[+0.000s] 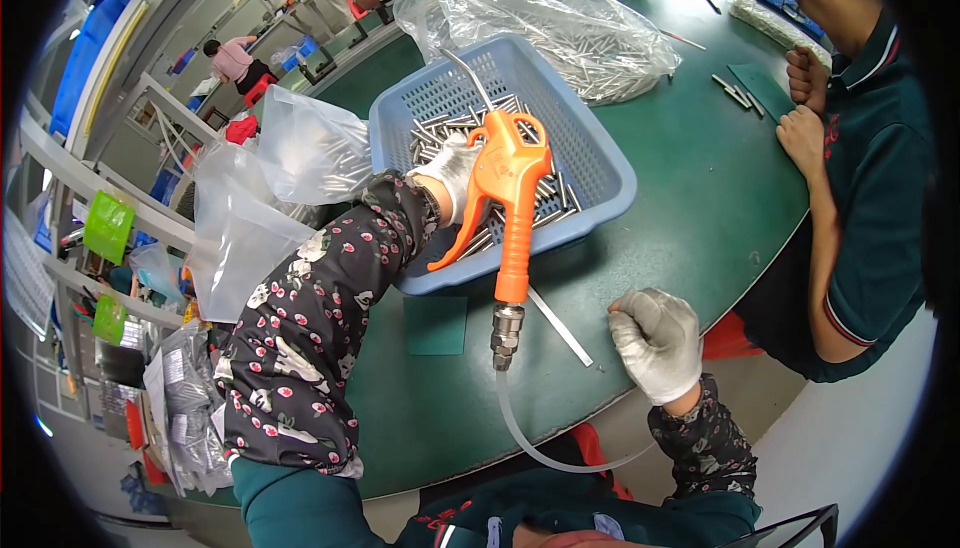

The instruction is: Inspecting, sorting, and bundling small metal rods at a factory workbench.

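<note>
My left hand (452, 170), in a white glove, reaches into a blue plastic basket (600, 163) among many short metal pins (515, 106). An orange air blow gun (512, 163) with a bent metal nozzle covers part of this hand, and its fingers are mostly hidden. The gun appears in front of the basket, its clear hose (530, 445) curving down and to the right; I cannot tell what supports it. Above the table's near edge, my right hand (658, 343), also gloved, is closed with curled fingers. Whatever it may hold does not show.
Clear plastic bags (245, 213) lean left of the basket; a large bag of pins (590, 43) lies behind it. A white strip (560, 326) and a green square (436, 326) lie on the green table (690, 168). A co-worker (860, 178) sits at the right, near several loose pins (738, 94).
</note>
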{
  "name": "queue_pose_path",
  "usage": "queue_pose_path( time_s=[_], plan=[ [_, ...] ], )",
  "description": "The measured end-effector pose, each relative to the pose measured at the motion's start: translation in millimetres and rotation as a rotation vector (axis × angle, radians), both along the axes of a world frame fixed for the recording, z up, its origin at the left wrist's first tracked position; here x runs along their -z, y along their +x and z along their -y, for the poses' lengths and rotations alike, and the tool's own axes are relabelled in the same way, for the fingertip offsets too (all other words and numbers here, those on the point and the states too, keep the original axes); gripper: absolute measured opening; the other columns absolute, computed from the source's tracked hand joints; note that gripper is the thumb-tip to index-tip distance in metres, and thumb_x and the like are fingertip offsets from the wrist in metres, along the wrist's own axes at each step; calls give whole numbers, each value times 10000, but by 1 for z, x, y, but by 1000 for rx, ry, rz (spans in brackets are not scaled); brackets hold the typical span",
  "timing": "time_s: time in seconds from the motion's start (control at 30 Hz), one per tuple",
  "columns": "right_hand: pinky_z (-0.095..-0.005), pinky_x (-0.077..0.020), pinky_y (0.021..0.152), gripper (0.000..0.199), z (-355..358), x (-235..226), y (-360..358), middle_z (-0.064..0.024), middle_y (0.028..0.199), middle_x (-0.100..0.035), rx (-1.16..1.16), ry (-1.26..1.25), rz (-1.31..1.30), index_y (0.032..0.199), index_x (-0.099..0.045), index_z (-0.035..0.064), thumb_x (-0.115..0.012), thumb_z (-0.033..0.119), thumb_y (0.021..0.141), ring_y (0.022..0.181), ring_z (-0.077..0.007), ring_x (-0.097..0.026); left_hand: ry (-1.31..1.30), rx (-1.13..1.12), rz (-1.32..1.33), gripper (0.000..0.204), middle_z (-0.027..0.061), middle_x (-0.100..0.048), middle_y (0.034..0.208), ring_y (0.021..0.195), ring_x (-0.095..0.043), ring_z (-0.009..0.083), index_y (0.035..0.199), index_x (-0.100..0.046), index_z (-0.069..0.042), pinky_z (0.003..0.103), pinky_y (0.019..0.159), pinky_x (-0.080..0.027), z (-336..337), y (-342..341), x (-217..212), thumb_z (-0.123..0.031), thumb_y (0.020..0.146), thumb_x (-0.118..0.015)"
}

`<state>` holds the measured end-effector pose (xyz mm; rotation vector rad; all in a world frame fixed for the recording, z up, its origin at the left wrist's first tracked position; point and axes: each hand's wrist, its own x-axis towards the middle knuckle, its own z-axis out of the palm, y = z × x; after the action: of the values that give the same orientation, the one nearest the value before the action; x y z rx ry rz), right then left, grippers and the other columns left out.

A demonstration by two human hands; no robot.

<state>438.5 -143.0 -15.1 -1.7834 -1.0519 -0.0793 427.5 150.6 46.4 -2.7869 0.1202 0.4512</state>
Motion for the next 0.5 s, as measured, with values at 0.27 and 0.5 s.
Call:
queue_pose_path(
  time_s=[0.27,0.5],
  plan=[
    [-378,-462,567,81,-2,-2,-1,-106,634,-575,-22,23,-17,689,-578,43,-623,78,747,605,-292,-581,-250,32,230,188,151,-633,949,934,-604,314,974,-595,-75,410,776,-471,-47,-1,33,-177,849,-498],
    [-385,-456,559,83,1,5,3,-107,622,-563,9,22,-17,690,-579,45,-620,78,754,592,-294,-571,-63,217,145,186,177,-638,911,853,-634,332,892,-632,-43,381,719,-516,-7,-5,-17,-192,781,-615]
  ],
)
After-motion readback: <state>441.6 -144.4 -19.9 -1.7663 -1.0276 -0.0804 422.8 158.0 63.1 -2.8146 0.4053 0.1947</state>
